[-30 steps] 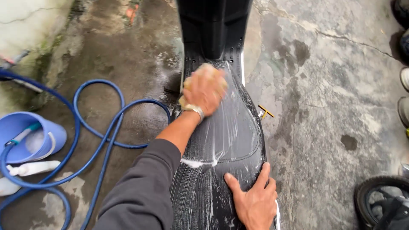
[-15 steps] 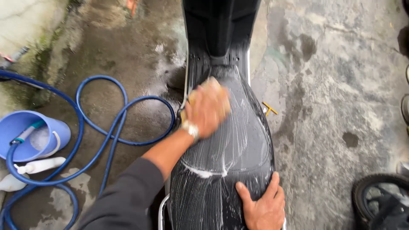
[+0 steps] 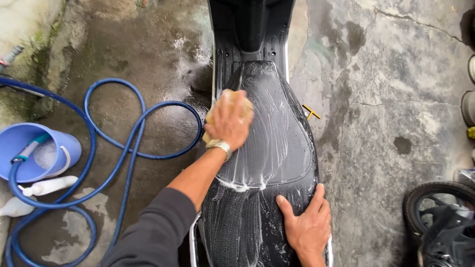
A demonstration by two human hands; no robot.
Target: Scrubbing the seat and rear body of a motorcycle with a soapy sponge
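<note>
Your left hand (image 3: pixel 228 122) has slid back down the soapy black seat (image 3: pixel 277 148), fingers pressing the yellow sponge (image 3: pixel 237 101) near its left edge; your right hand (image 3: pixel 308 226) stays flat, fingers spread.

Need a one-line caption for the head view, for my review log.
Left hand presses a yellow sponge on a soapy black scooter seat; right hand rests flat on its rear.

One head camera, looking steeply down

A single view from the person's head faces almost straight down along a scooter seat (image 3: pixel 267 148), close enough that both hands fill the lower middle. The seat runs from the bottom edge to the top. Wet concrete (image 3: pixel 386 99) shows on both sides.
</note>
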